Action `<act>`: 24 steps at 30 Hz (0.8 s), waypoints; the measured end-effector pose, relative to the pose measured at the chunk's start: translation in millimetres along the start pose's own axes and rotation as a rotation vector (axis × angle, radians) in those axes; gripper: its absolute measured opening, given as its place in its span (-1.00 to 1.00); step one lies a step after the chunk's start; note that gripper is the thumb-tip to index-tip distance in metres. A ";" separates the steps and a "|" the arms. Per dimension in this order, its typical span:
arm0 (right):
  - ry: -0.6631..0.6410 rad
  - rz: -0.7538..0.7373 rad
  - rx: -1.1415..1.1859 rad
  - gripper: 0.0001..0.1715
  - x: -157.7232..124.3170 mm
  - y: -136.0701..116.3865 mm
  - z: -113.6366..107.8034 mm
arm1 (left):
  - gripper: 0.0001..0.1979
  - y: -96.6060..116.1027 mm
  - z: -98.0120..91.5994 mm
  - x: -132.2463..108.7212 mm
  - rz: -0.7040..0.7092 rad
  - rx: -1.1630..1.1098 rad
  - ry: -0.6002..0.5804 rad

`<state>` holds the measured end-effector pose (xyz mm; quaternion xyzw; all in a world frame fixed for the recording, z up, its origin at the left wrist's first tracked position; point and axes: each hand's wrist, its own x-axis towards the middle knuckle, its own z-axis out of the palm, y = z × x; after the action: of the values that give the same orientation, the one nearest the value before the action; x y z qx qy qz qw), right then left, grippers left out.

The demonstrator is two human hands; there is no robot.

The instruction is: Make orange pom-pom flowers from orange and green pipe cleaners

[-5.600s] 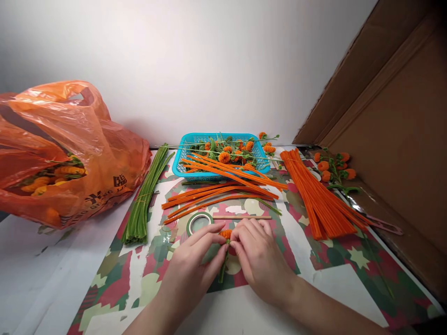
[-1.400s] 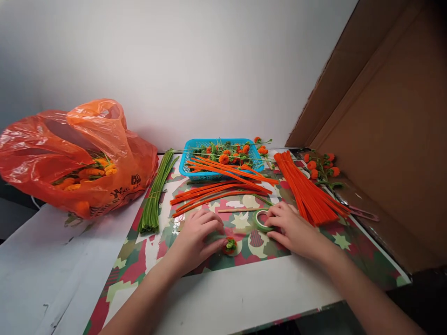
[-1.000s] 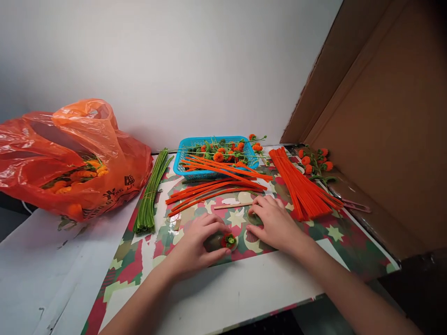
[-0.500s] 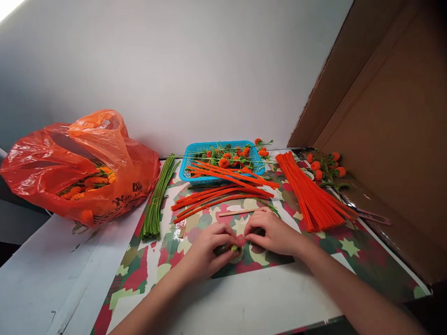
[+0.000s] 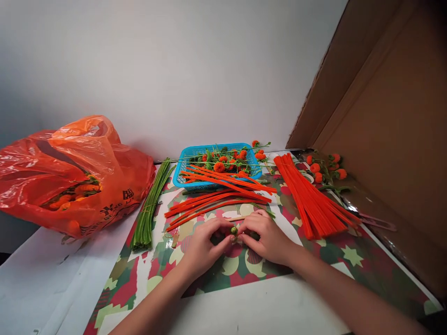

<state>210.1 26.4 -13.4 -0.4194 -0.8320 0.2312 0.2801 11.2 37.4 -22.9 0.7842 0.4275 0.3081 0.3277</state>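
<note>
A small green coil of pipe cleaner sits between my two hands, over the middle of the patterned sheet. My left hand is closed in a pinch on it from the left, thumb below and index finger above. From the other side, my right hand pinches at the same little piece, its fingertips close to the left ones. The fingertips partly hide the coil. Just beyond my hands lie a thin wooden stick and loose orange pipe cleaners.
A blue basket of orange pipe-cleaner flowers stands at the back. To the left are a green pipe-cleaner bundle and an orange plastic bag. An orange bundle, finished flowers and a cardboard wall are on the right.
Both hands have turned and their fingertips have come together around the green coil, which now shows above them rather than below the left fingers. The view has shifted slightly.
</note>
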 end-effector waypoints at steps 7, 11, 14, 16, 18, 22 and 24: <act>0.125 0.015 -0.064 -0.91 0.2 0.1 10.1 | -0.72 -1.0 -1.9 -3.9 0.037 -0.027 -0.031; 0.126 -0.011 -0.109 -0.90 2.0 -1.6 10.2 | -0.84 -0.1 0.5 -3.5 0.065 0.005 0.001; 0.143 -0.019 -0.164 -0.88 2.0 -2.2 12.3 | -0.95 0.3 2.5 -4.1 0.083 0.018 0.052; 0.147 -0.015 -0.185 -0.86 1.3 -2.0 13.8 | -0.95 -0.2 4.4 -4.5 0.093 0.021 0.078; 0.141 -0.006 -0.198 -0.89 1.0 -1.5 14.3 | -0.93 -1.1 6.4 -4.0 0.102 0.026 0.086; 0.151 0.009 -0.213 -0.90 0.8 -1.9 6.7 | -0.85 0.4 0.8 -1.0 0.114 0.065 0.074; 0.193 0.003 -0.210 -0.85 -4.5 -6.1 -2.0 | -0.77 4.2 -13.1 -5.1 0.095 0.118 0.066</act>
<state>210.2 19.7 -9.4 -0.4680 -0.8202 0.1020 0.3128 0.9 34.5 -12.9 0.8111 0.4177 0.3232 0.2514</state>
